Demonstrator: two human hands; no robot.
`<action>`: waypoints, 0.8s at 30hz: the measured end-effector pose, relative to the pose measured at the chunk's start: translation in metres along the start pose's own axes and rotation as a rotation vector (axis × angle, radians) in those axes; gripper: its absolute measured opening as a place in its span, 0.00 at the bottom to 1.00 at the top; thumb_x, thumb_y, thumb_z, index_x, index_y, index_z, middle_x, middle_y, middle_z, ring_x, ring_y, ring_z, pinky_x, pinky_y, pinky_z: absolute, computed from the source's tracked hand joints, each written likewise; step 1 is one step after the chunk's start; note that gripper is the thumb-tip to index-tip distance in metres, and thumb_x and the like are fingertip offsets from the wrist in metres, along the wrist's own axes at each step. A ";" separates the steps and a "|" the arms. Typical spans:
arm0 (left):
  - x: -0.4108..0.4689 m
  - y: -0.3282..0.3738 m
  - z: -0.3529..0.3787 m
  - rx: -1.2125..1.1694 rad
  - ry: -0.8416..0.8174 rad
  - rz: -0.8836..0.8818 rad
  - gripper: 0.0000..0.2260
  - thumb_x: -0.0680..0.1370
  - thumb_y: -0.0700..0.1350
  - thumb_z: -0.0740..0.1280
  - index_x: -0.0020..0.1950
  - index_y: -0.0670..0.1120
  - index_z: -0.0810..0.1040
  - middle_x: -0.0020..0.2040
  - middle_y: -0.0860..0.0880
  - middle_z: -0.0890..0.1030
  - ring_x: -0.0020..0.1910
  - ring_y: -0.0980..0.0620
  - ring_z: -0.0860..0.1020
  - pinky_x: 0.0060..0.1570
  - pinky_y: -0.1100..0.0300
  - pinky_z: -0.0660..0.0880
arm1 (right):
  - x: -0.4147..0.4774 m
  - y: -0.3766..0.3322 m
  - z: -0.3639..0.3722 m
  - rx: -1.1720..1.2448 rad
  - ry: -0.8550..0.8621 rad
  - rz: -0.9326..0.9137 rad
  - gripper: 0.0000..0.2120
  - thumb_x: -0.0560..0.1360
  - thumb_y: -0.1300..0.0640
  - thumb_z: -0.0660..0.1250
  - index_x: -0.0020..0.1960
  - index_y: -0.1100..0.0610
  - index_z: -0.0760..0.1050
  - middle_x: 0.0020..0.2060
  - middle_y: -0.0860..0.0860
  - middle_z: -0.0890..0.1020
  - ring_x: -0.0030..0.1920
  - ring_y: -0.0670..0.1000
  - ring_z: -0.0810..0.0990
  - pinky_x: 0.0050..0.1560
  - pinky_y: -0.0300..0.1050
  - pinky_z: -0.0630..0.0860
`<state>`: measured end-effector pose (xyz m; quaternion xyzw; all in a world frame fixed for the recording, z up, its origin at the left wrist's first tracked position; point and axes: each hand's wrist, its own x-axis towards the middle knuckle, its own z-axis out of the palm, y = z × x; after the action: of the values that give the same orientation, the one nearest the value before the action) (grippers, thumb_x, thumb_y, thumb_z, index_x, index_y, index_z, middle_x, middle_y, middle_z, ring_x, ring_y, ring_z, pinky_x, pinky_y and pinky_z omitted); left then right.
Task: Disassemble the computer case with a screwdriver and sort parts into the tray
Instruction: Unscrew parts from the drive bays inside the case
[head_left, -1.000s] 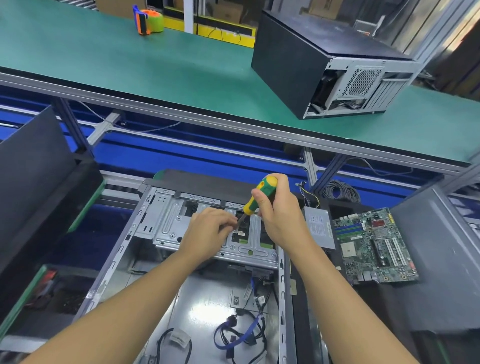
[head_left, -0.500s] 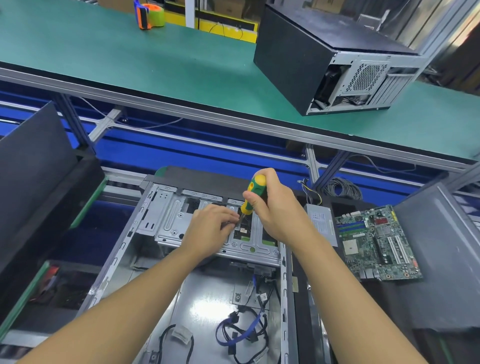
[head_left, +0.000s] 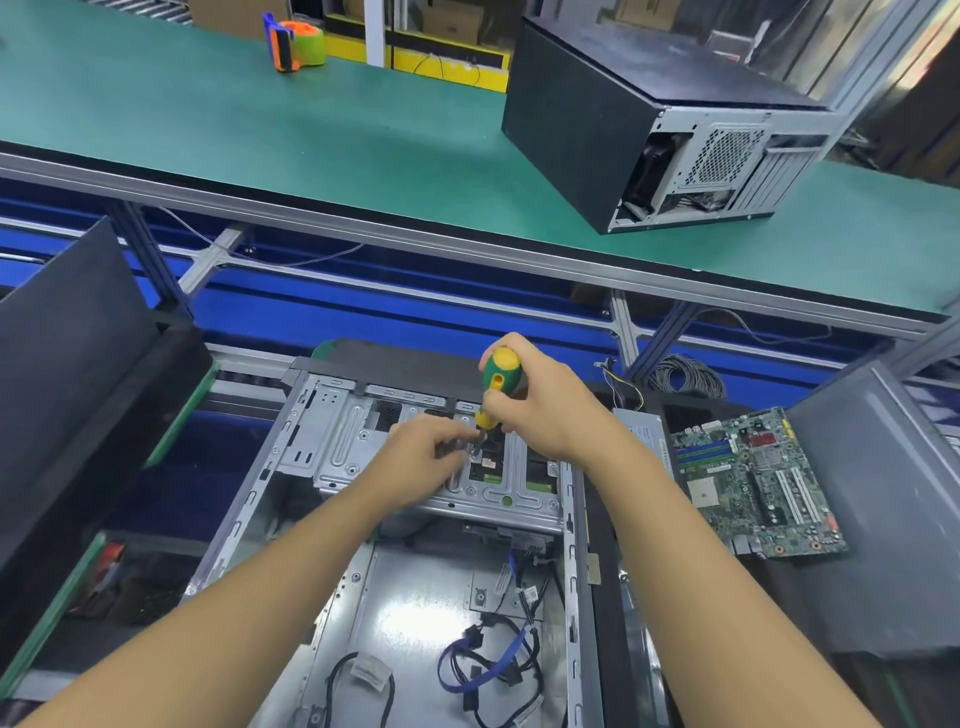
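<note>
While the right grip (head_left: 545, 410) clenches the green-and-yellow plastic-handled screwdriver (head_left: 500, 376) nearly upright over the steel drive cage (head_left: 343, 452) of the open grey metal computer case (head_left: 415, 597), the left grip (head_left: 423, 454) pinches its shaft just below, near the tip.

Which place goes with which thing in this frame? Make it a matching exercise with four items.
Things:
1. screwdriver
2. motherboard
3. tape dispenser
4. closed case

Places:
A. far edge of the green belt, towards the left
B. gripped in the right hand
C. lying flat, to the right of the open case
D. right part of the green belt

Pairs: 1-B, 2-C, 3-A, 4-D
</note>
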<state>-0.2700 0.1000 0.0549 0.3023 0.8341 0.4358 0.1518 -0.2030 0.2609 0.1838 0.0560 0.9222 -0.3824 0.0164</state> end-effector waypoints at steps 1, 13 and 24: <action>0.000 0.002 0.000 0.029 0.005 0.019 0.10 0.78 0.44 0.70 0.57 0.56 0.84 0.45 0.59 0.80 0.43 0.60 0.74 0.48 0.58 0.71 | 0.001 -0.001 0.000 -0.003 -0.042 -0.011 0.09 0.74 0.53 0.67 0.51 0.44 0.70 0.45 0.51 0.80 0.43 0.57 0.82 0.49 0.57 0.80; 0.005 0.018 -0.011 -0.267 0.006 -0.003 0.15 0.75 0.53 0.69 0.57 0.73 0.77 0.53 0.63 0.82 0.43 0.55 0.76 0.49 0.52 0.76 | 0.005 -0.001 0.022 0.044 0.354 0.073 0.15 0.77 0.44 0.70 0.54 0.50 0.67 0.46 0.47 0.77 0.43 0.49 0.75 0.38 0.42 0.70; 0.007 0.047 -0.032 -0.437 -0.035 0.160 0.13 0.80 0.33 0.66 0.62 0.44 0.80 0.45 0.63 0.84 0.43 0.67 0.80 0.42 0.75 0.73 | 0.002 -0.001 -0.001 -0.011 0.082 -0.006 0.13 0.79 0.52 0.66 0.62 0.42 0.72 0.55 0.46 0.81 0.51 0.50 0.80 0.52 0.50 0.78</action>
<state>-0.2748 0.1046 0.1116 0.3348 0.6904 0.6116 0.1928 -0.2046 0.2611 0.1849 0.0689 0.9244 -0.3746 -0.0223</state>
